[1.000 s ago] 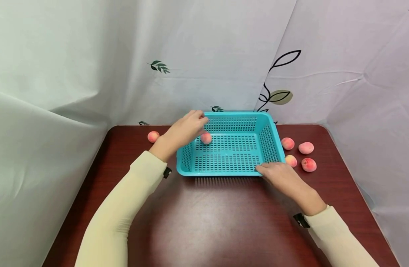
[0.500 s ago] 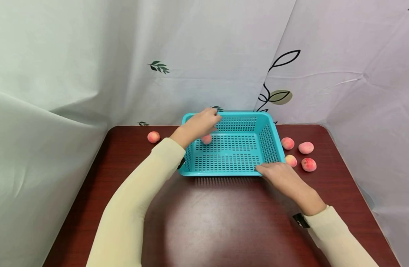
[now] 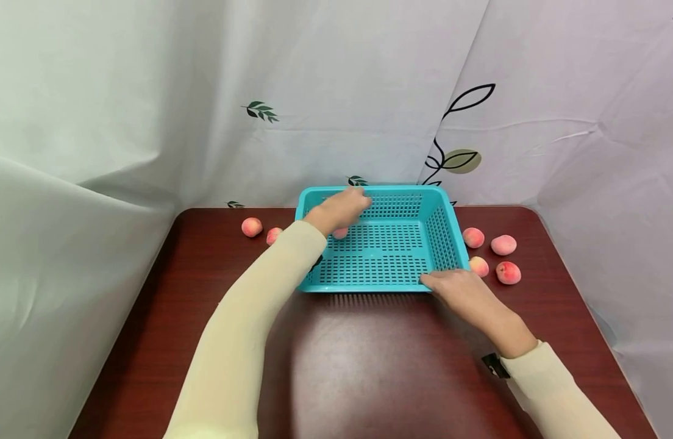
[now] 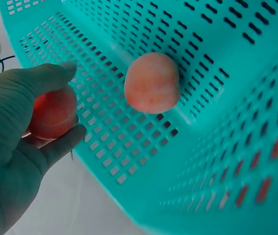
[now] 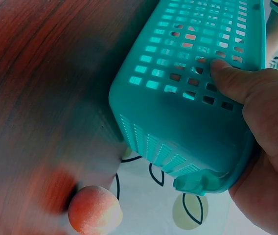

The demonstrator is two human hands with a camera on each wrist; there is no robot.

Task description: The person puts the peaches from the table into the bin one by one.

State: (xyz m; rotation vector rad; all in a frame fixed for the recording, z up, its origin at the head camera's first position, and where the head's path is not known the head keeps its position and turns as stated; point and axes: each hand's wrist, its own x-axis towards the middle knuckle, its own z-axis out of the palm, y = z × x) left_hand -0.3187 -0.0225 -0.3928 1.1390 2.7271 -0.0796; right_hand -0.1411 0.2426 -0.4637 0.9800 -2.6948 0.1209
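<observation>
My left hand (image 3: 344, 209) is over the left back part of a turquoise plastic basket (image 3: 369, 286). In the left wrist view its thumb and fingers hold a reddish peach (image 4: 55, 113) beside the basket's slotted wall. Another peach (image 4: 152, 83) rests inside the basket; in the head view the left hand partly covers it. At the front right corner my right hand (image 3: 462, 289) grips the basket's rim. The right wrist view shows its thumb pressed on the outer wall, while the other fingers are hidden behind the rim.
Two peaches lie left of the basket, one peach (image 3: 252, 227) further out and one peach (image 3: 273, 236) partly behind the left sleeve. Several more, including a red peach (image 3: 508, 273), lie to its right. Behind the dark red table (image 3: 336, 360) hangs a white curtain (image 3: 336, 91) with leaf prints.
My left hand has moved right, further over the basket, and sunk a little. A peach behind the left forearm has come into view. My right hand keeps its place on the rim.
</observation>
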